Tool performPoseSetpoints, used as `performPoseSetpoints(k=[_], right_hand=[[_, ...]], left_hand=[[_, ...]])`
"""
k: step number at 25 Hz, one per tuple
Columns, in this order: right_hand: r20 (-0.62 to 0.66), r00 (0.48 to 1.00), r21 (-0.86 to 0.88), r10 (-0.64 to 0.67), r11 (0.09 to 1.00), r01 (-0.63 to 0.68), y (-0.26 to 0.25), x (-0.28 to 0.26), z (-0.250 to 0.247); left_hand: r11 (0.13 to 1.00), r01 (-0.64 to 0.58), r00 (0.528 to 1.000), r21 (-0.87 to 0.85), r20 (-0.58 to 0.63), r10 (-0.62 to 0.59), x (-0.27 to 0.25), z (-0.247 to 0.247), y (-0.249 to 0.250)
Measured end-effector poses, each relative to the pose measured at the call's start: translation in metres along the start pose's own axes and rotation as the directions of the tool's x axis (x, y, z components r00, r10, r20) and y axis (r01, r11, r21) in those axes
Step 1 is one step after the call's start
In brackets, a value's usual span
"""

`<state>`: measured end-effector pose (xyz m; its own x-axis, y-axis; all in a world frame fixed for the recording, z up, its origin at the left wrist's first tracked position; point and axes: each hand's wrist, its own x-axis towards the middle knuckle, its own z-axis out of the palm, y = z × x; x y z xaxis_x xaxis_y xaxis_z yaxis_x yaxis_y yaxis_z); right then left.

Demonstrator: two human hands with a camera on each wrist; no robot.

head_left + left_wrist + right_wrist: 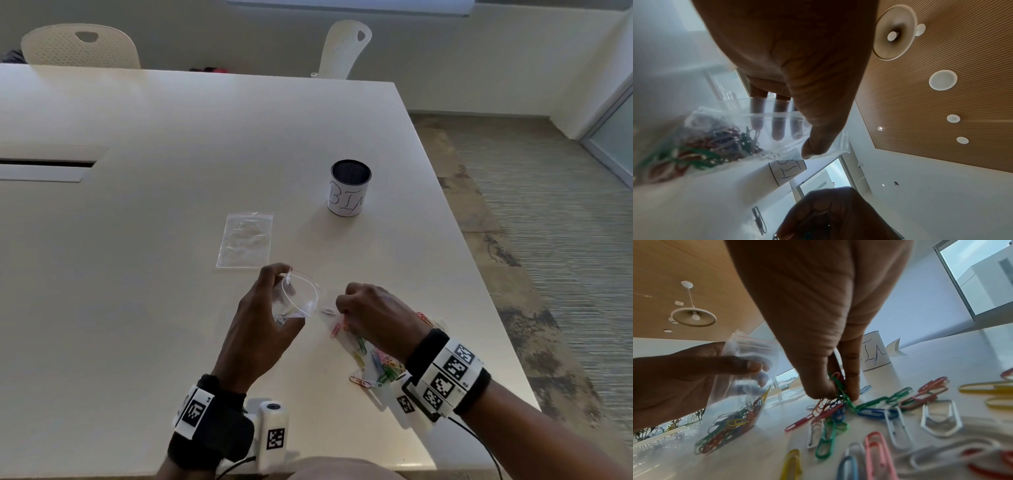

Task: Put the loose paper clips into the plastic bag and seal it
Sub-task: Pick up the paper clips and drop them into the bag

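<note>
Left hand holds the limp, light plastic bag by its mouth, just above the surface; right hand pinches several slippery, tangle-prone paper clips from the scattered pile, best gathered in small bunches

Head cam looked down and forward over the table, both hands in mid-frame. Left wrist cam sat close under the left hand, aimed along its fingers and up at the ceiling. Right wrist cam did likewise, low over the table. All three caught the labelled cup.
</note>
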<state>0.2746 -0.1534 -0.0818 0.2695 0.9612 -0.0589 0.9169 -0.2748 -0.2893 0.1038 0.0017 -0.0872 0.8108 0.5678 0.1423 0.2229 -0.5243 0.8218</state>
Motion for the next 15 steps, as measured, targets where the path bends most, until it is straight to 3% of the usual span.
performPoseSetpoints(k=[3,5,10,15], right_hand=[[-0.021,0.998,0.09,0.065,0.994,-0.063,0.012,0.003,-0.002],[-0.068,0.986,0.259,0.151,0.957,-0.129,0.022,0.002,-0.006],[-0.02,0.939,0.651,0.344,0.717,-0.249,0.032,-0.004,-0.022],[-0.012,0.93,0.828,0.367,0.525,-0.196,0.022,-0.006,-0.047]], left_hand=[[1.0,-0.006,1.0,-0.002,0.007,0.006,0.005,0.004,0.001],[1.0,-0.009,1.0,-0.003,0.009,0.009,0.008,0.005,0.0],[1.0,-0.008,1.0,-0.012,0.024,0.008,0.012,0.009,-0.001],[0.999,-0.007,1.0,-0.041,0.029,0.008,0.015,0.013,-0.001]])
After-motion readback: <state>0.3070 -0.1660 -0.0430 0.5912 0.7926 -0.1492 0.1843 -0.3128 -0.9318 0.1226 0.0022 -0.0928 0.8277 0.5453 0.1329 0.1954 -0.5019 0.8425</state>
